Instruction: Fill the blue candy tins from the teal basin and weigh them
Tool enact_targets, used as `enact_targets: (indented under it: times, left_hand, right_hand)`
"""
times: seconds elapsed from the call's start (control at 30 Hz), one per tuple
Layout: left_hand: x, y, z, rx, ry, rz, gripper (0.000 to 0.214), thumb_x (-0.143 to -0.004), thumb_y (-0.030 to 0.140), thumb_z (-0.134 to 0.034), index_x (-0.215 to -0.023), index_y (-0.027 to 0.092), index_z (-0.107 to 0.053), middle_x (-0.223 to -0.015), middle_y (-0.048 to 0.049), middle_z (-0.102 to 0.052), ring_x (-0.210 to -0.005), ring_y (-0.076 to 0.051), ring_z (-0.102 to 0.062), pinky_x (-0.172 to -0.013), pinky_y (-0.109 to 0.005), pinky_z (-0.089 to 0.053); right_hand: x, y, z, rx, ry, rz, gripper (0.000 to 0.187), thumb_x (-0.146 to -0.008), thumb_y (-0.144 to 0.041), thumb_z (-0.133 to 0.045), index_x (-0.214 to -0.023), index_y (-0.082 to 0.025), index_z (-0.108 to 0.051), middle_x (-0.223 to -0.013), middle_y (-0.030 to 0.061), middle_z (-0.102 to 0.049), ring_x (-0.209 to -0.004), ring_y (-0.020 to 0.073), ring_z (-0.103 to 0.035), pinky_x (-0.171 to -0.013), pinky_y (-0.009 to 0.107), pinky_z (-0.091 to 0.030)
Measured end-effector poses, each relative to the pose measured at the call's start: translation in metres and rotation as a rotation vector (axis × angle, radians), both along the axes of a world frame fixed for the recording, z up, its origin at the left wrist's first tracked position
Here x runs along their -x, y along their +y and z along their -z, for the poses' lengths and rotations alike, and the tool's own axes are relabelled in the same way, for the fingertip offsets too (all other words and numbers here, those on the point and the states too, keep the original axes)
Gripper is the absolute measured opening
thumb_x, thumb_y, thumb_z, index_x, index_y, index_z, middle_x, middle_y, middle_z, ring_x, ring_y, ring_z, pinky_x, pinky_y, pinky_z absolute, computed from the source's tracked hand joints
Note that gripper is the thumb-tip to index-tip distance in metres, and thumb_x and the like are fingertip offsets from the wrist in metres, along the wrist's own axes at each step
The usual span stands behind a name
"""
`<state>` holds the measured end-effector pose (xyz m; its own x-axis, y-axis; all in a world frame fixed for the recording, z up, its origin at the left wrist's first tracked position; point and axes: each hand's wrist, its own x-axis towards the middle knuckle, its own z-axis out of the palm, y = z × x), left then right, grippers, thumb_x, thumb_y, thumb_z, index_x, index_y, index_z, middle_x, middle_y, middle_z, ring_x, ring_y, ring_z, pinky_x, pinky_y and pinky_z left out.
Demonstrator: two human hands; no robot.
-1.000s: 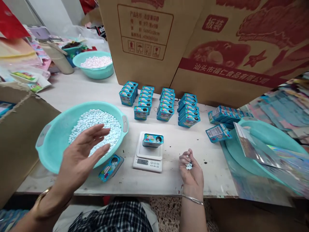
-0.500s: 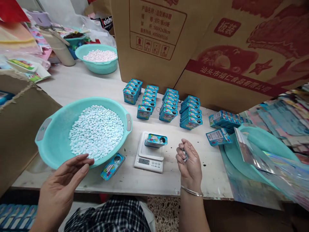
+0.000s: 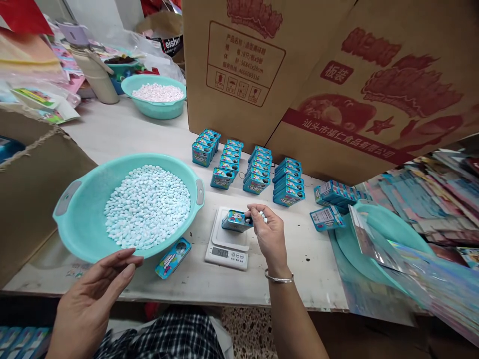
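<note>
A small blue tin [image 3: 235,220] stands on a white digital scale [image 3: 227,238] in the middle of the table. My right hand [image 3: 268,233] is at the tin's right end, fingers pinched on small white candies. My left hand [image 3: 93,298] hovers open near the table's front edge, just below a teal basin [image 3: 75,209] filled with pale blue candies [image 3: 146,205]. A blue tin lid [image 3: 172,257] lies flat between the basin and the scale.
Several rows of blue tins [image 3: 247,167] stand behind the scale, before large cardboard boxes [image 3: 322,75]. A second teal bowl [image 3: 156,95] of white candies sits far left. An empty teal basin [image 3: 377,239] with shiny wrappers lies right. A brown box [image 3: 33,184] borders the left.
My right hand has moved from the table's front up to the tin on the scale. My left hand has drawn back from over the basin toward the table edge.
</note>
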<state>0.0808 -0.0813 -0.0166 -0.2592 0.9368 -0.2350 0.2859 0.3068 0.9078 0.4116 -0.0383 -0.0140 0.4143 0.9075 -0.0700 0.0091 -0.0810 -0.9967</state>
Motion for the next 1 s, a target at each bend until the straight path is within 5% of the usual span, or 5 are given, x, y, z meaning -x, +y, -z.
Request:
enact_targets:
  times: [0.3, 0.5, 0.77, 0.87, 1.0]
  left_hand:
    - [0.009, -0.004, -0.005, -0.041, 0.028, -0.054, 0.046, -0.068, 0.056, -0.073, -0.108, 0.033, -0.068, -0.099, -0.0020, -0.076, -0.104, -0.033, -0.068, -0.106, -0.054, -0.045]
    - [0.004, 0.001, -0.019, -0.129, 0.149, 0.009, 0.040, -0.073, 0.055, -0.068, -0.107, 0.036, -0.067, -0.100, 0.0010, -0.075, -0.105, -0.031, -0.067, -0.101, -0.049, -0.052]
    - [-0.031, 0.046, -0.046, -0.456, 0.351, 0.540, 0.038, -0.082, 0.045, -0.066, -0.118, 0.033, -0.061, -0.119, -0.0013, -0.066, -0.105, -0.025, -0.064, -0.095, -0.039, -0.052]
    - [-0.078, 0.072, -0.051, -0.629, 0.429, 0.761, 0.042, -0.088, 0.039, -0.061, -0.128, 0.029, -0.053, -0.126, -0.0067, -0.061, -0.118, -0.026, -0.056, -0.102, -0.043, -0.046]
    - [-0.156, 0.099, -0.033, -0.695, 0.683, 1.041, 0.065, -0.083, 0.032, -0.067, -0.141, 0.022, -0.040, -0.140, -0.0139, -0.051, -0.133, -0.033, -0.040, -0.113, -0.061, -0.025]
  right_hand:
    - [-0.059, -0.032, -0.007, -0.217, 0.694, 0.210, 0.023, -0.074, -0.023, -0.079, -0.091, -0.018, -0.064, -0.071, -0.0058, -0.050, -0.046, 0.0006, -0.032, -0.036, 0.010, -0.021]
    - [-0.088, -0.090, 0.039, -0.196, 0.990, 0.322, 0.018, -0.079, -0.016, -0.073, -0.091, -0.018, -0.060, -0.067, -0.0069, -0.049, -0.045, 0.0021, -0.038, -0.037, 0.012, -0.028]
    - [-0.100, -0.117, 0.069, -0.252, 1.095, 0.401, 0.024, -0.076, -0.020, -0.076, -0.095, -0.015, -0.062, -0.064, -0.0067, -0.048, -0.046, 0.0034, -0.042, -0.038, 0.013, -0.030]
    - [-0.091, -0.108, 0.069, -0.256, 1.153, 0.384, 0.024, -0.075, -0.020, -0.077, -0.094, -0.015, -0.063, -0.063, -0.0065, -0.047, -0.048, 0.0042, -0.044, -0.039, 0.013, -0.033]
    - [-0.064, -0.084, 0.067, -0.204, 1.198, 0.238, 0.022, -0.076, -0.020, -0.076, -0.093, -0.017, -0.063, -0.063, -0.0068, -0.047, -0.048, 0.0036, -0.043, -0.038, 0.011, -0.031]
